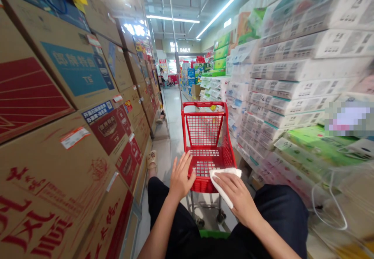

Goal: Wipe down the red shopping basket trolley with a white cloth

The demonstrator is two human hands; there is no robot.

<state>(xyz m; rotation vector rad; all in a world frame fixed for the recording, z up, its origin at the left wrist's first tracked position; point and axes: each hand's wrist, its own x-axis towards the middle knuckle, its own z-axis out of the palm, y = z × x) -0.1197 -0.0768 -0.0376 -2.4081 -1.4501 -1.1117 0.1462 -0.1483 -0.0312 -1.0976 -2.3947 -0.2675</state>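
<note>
A red shopping cart [208,132] stands in the aisle right in front of me, its basket empty. My left hand [180,176] rests flat on the near rim of the cart, fingers stretched and slightly apart. My right hand [236,196] presses a white cloth [224,174] against the cart's near right corner, fingers lying over the cloth. Both forearms reach forward over my dark trousers [274,216]. I appear to be low down, with my knees raised on either side of the cart.
Stacked cardboard boxes [67,126] wall the left side. Wrapped packs of tissue paper [292,95] pile up on the right. A sandalled foot [152,159] shows by the left shelf. The aisle floor [172,107] runs on toward a lit store area.
</note>
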